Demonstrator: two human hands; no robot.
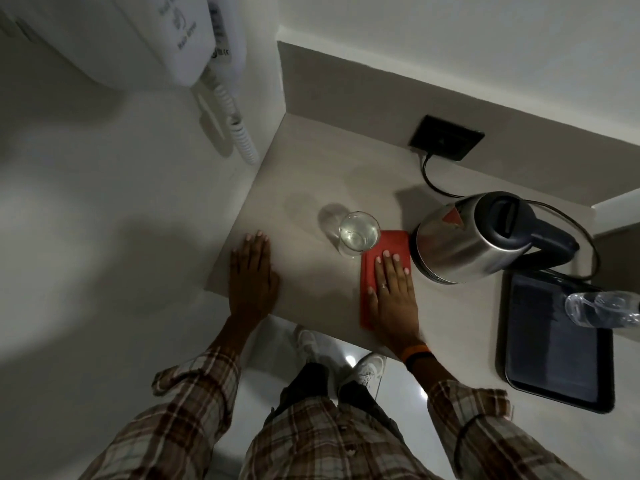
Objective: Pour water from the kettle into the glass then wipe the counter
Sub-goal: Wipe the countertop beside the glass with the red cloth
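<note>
A steel kettle (464, 244) with a dark lid and handle stands upright on the beige counter (311, 174). Left of it is a clear glass (358, 232) holding water. Between them and nearer me lies a folded red cloth (384, 247). My right hand (394, 292) lies flat on the cloth with fingers straight, pressing it onto the counter. My left hand (252, 271) rests palm down on the counter's left edge, holding nothing.
A dark tray (557, 344) sits at the right with a clear plastic bottle (602, 308) over it. A black socket (446, 137) and the kettle's cord are at the back. A white wall-mounted dryer (194, 36) with a coiled cord hangs at the left.
</note>
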